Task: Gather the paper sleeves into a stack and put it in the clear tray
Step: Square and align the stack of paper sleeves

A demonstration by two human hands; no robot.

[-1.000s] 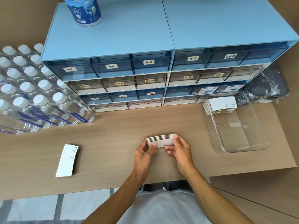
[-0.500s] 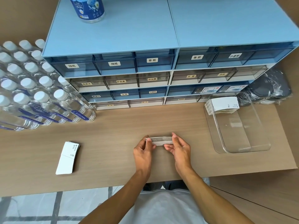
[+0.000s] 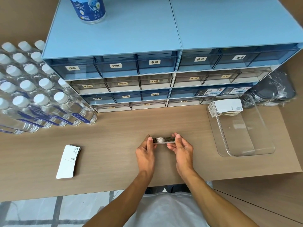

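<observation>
Thin card, so the sleeve stack [image 3: 164,140] over the worktop [image 3: 114,141] looks light, bendy and slippery; your left hand [image 3: 146,151] and right hand [image 3: 181,149] fingers pinch its ends, so grip across the middle.

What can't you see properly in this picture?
- Sleeve count in the held stack, head view: too thin, both hands cover its ends.
- Sanitiser bottle: top cut off by the frame edge.
- Bottom drawer labels: too small.
- Dark item: blurred by plastic wrap.
</observation>
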